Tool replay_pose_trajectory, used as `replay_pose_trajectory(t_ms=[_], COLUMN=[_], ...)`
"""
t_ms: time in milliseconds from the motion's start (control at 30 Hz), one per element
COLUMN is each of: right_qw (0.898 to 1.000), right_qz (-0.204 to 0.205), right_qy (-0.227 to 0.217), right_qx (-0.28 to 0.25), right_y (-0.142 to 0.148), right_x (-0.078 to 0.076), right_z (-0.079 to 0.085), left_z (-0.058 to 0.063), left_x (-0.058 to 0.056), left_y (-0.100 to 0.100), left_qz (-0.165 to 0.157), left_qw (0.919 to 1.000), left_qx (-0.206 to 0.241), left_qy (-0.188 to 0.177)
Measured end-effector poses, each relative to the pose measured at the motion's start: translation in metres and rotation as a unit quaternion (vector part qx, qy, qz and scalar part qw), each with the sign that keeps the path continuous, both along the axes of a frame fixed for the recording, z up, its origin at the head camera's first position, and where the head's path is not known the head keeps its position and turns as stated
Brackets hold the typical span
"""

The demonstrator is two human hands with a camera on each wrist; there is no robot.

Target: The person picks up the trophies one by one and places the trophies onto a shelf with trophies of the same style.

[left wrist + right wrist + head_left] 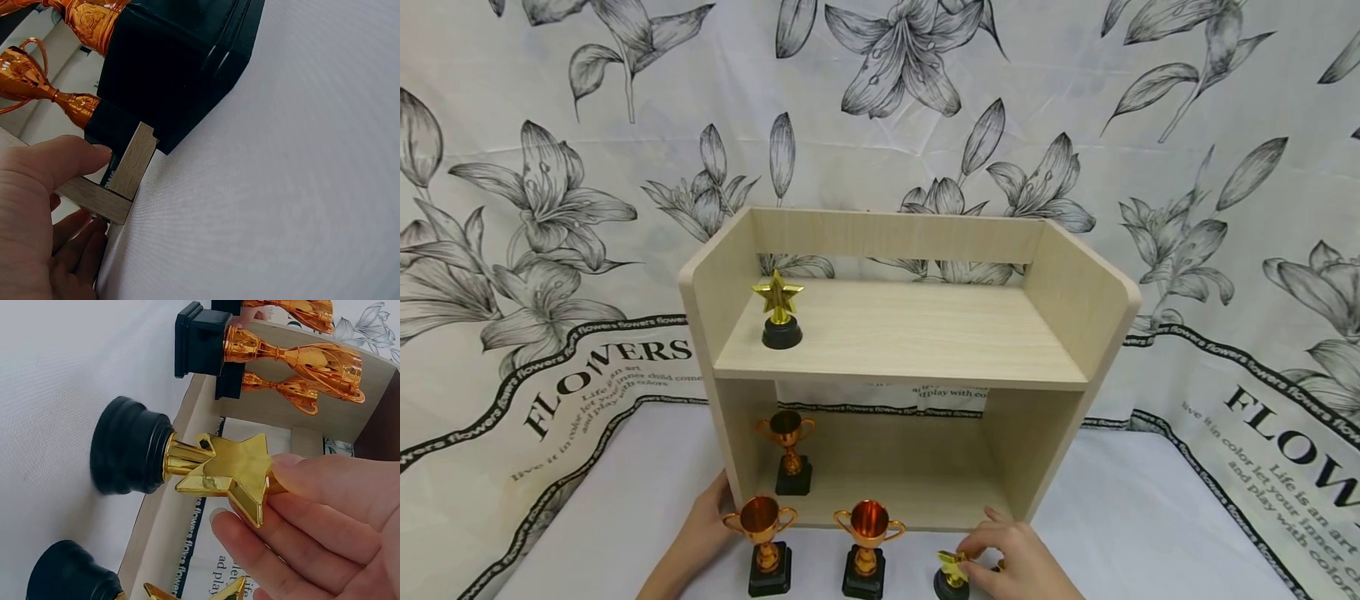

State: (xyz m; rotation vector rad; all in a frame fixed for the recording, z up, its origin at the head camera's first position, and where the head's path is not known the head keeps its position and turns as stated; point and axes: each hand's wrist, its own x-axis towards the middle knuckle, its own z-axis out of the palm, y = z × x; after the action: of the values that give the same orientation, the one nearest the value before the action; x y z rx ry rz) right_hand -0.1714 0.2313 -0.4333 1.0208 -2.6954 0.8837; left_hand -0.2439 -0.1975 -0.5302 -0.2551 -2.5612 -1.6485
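Observation:
My right hand (1011, 554) pinches a gold star trophy (234, 465) with a round black base by the star's points, in front of the shelf's right part. Whether its base touches the white cloth is unclear. A second star trophy (72, 575) stands beside it, mostly hidden by the hand in the head view. My left hand (707, 525) grips the lower left side panel of the wooden shelf (895, 379), thumb inside and fingers outside. Near that hand stands a bronze-orange cup trophy (763, 533); another cup trophy (867, 542) stands to its right.
Inside the lower compartment, at its left, stands one cup trophy (792, 454). On the upper board, also at left, is a gold star trophy (780, 312). A flower-printed cloth (925, 150) hangs behind the shelf. White cloth (1105, 500) covers the table.

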Motion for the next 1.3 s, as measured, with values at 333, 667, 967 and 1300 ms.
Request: replay_pose_trajectory(t_ms=[333,667,967,1300], right_qw=[1.000,0.999,0.998,0.994], right_qz=[-0.001,-0.024,0.005,0.005], right_qy=[0.014,0.032,0.019,0.087], right_qx=[-0.003,-0.012,-0.066,-0.061], right_y=[-0.0014,-0.0046,-0.0041,-0.0055], right_x=[0.0016,0.0051,0.0065,0.0044], right_z=[0.0032,0.0057,0.0047,0.0020], left_z=[0.0019,0.0014,0.0004,0.0017], left_x=[0.0008,0.0008,0.0006,0.0005], left_y=[0.0007,0.0006,0.0007,0.0019], left_qz=[-0.001,-0.002,-0.002,0.004], left_qw=[1.0000,1.0000,0.9999,0.9998], left_qx=[-0.002,0.001,0.005,-0.014], left_qy=[0.000,0.007,0.015,0.011])
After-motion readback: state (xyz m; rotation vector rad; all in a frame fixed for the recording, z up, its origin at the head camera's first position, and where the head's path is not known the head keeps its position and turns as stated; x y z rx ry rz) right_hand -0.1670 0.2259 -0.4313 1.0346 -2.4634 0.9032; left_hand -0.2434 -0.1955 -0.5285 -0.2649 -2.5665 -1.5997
